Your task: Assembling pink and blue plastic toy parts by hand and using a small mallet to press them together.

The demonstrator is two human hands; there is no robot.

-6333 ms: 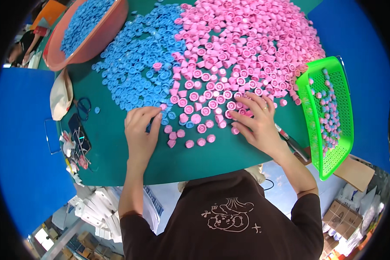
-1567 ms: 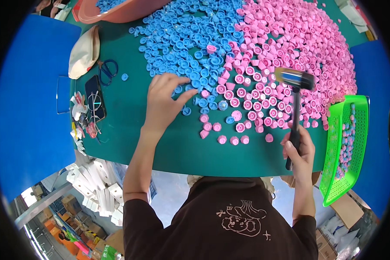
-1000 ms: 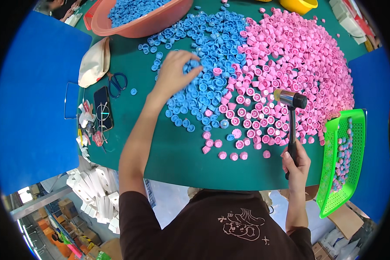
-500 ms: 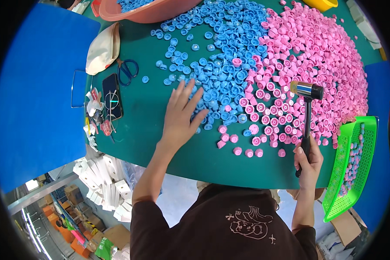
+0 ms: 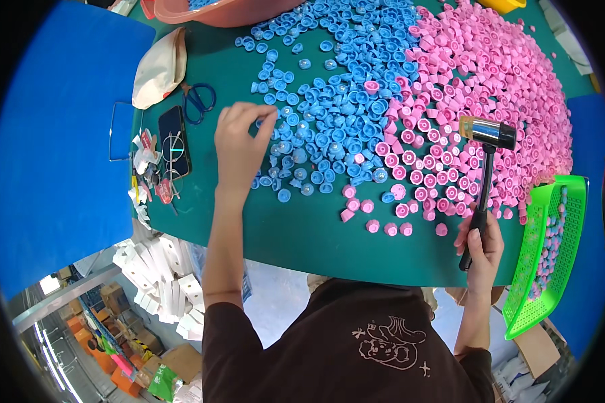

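My right hand (image 5: 484,255) is wrapped round the black grip of a small mallet (image 5: 489,161), whose metal head has one amber face and one black face. The mallet's head hangs above a spread of pink faceted cup-like pieces (image 5: 450,176). My left hand (image 5: 243,134) is at the left edge of a heap of small blue cap-like pieces (image 5: 346,121). Its fingers are curled, with thumb and fingertips close together in a pinch; what is between them, if anything, I cannot make out. Some blue pieces show clear shiny bits inside.
A green perforated basket (image 5: 517,316) with small blue and pink pieces leans at the table's right edge. Scissors (image 5: 196,104), a phone (image 5: 175,138), glasses and a cream pouch (image 5: 161,67) lie left. A pink basin (image 5: 215,15) and a yellow container (image 5: 504,4) stand at the back.
My left hand has moved left off the blue heap and curled from spread fingers into a pinch. Several blue pieces now lie more spread out. The mallet has shifted slightly right.
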